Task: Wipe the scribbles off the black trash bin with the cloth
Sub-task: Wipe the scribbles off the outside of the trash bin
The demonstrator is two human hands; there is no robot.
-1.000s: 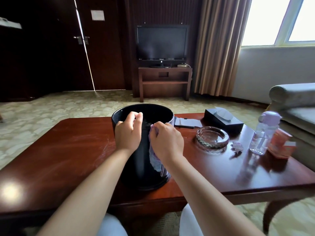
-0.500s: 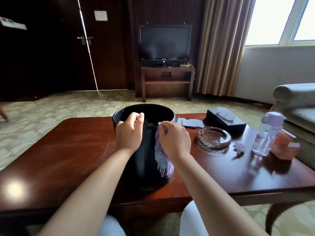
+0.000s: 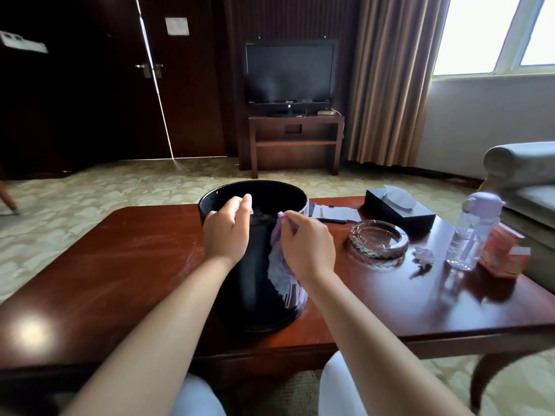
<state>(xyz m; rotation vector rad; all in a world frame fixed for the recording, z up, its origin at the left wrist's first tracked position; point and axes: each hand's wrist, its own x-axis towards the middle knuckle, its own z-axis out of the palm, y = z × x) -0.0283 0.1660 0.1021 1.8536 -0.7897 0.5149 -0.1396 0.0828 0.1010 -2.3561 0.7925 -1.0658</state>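
The black trash bin (image 3: 255, 283) stands upright on the red-brown coffee table (image 3: 120, 265), right in front of me. My left hand (image 3: 226, 232) grips the near rim of the bin, fingers curled over its edge. My right hand (image 3: 306, 246) holds a lilac cloth (image 3: 277, 265) bunched against the bin's outer wall, just under the rim on the right side. The cloth hangs down the wall below my hand. No scribbles can be made out on the dark surface.
To the right on the table are a glass ashtray (image 3: 378, 240), a black tissue box (image 3: 399, 207), a clear bottle with a lilac cap (image 3: 473, 229), a red packet (image 3: 504, 255), and a notepad with a pen (image 3: 333, 214). A sofa arm (image 3: 519, 163) stands at the far right.
My right hand with the cloth has slid a little to the right along the bin's wall. My left hand stays on the rim.
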